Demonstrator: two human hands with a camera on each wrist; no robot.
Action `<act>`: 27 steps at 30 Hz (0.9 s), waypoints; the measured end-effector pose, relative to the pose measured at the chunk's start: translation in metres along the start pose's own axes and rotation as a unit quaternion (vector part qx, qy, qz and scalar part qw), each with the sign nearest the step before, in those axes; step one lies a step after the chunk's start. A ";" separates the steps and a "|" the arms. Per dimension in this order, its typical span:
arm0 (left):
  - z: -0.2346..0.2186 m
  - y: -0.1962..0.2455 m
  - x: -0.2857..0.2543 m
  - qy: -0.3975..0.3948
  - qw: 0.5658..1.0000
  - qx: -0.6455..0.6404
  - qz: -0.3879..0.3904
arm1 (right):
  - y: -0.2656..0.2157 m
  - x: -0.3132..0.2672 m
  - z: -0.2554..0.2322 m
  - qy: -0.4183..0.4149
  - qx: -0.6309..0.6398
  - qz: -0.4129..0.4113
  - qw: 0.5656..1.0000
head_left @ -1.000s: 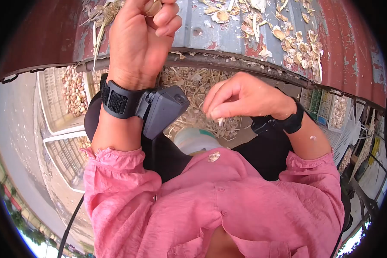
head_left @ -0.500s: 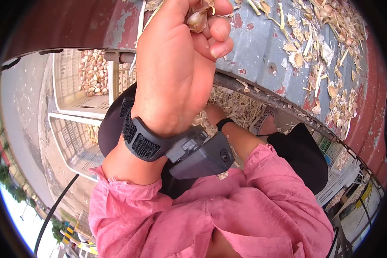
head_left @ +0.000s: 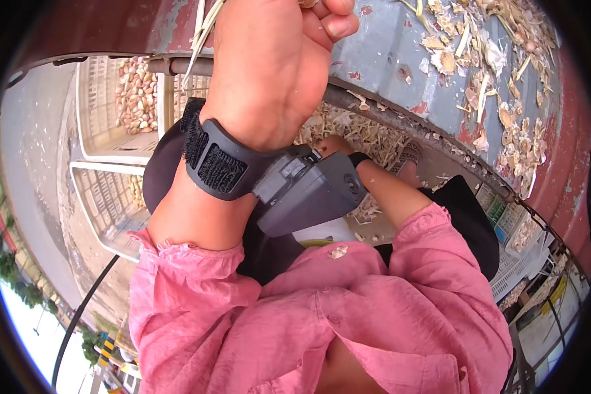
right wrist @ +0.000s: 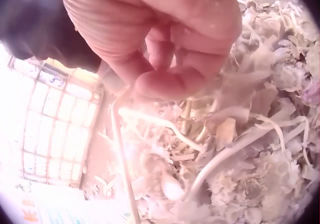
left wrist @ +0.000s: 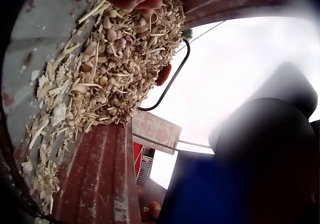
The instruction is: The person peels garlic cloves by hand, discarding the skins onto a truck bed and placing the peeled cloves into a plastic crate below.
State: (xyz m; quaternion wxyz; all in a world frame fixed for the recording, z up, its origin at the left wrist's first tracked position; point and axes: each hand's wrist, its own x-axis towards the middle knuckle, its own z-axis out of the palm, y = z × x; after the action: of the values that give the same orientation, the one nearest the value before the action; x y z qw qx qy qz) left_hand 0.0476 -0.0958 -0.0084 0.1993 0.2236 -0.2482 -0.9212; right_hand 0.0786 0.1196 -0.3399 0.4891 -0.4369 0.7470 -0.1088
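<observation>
My left hand [head_left: 269,65] reaches palm up over the metal sheet, its fingers curled at the head view's top edge. A brown sliver of a garlic bulb [head_left: 307,3] shows in its grip; the rest is cut off by the frame. In the left wrist view, fingertips hang over heaped garlic [left wrist: 125,59] with stalks and husks. Low behind the left wrist camera, my right hand [right wrist: 165,39] is above the husk pile [right wrist: 250,184] on the ground. Its thumb and fingertips pinch together, and a thin dry garlic stalk [right wrist: 120,139] trails down from them.
The ridged metal sheet [head_left: 387,72] bears scattered husks [head_left: 522,141]. Left of my legs stand a white crate [head_left: 85,125] with garlic cloves [head_left: 136,98] and a second crate [head_left: 85,197]. A white bucket [head_left: 325,230] is between my knees; another crate [head_left: 512,266] stands at right.
My right hand has gone from in front of my chest down to the husk pile. My left hand has come larger into view, still gripping the garlic bulb, and the head view has turned.
</observation>
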 end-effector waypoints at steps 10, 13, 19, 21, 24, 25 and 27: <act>0.001 -0.003 -0.003 -0.031 0.999 -0.027 -0.016 | -0.001 -0.084 0.003 0.152 0.024 0.025 0.988; -0.005 -0.003 -0.001 -0.052 0.997 -0.057 -0.025 | 0.005 -0.069 0.061 0.110 -0.032 0.050 0.992; 0.002 -0.006 0.006 -0.023 1.000 0.006 0.010 | -0.011 -0.084 0.030 0.074 0.004 -0.004 0.997; 0.006 -0.006 0.008 -0.016 1.000 -0.007 0.001 | 0.023 -0.076 0.049 0.100 -0.023 -0.024 0.994; 0.009 -0.006 0.005 -0.004 1.000 -0.015 -0.007 | 0.020 -0.088 0.021 0.103 -0.013 -0.030 0.994; 0.010 -0.007 0.003 -0.002 1.000 -0.012 -0.007 | 0.013 -0.095 0.007 0.083 0.023 -0.011 0.996; 0.009 -0.007 -0.001 -0.005 1.000 -0.007 -0.014 | 0.014 -0.091 0.015 0.016 0.008 0.016 1.000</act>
State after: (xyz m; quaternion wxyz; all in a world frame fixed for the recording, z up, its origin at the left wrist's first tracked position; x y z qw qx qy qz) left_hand 0.0421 -0.0867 -0.0049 0.1864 0.2216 -0.2397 -0.9266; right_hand 0.0965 0.2008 -0.2978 0.4822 -0.4189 0.7609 -0.1142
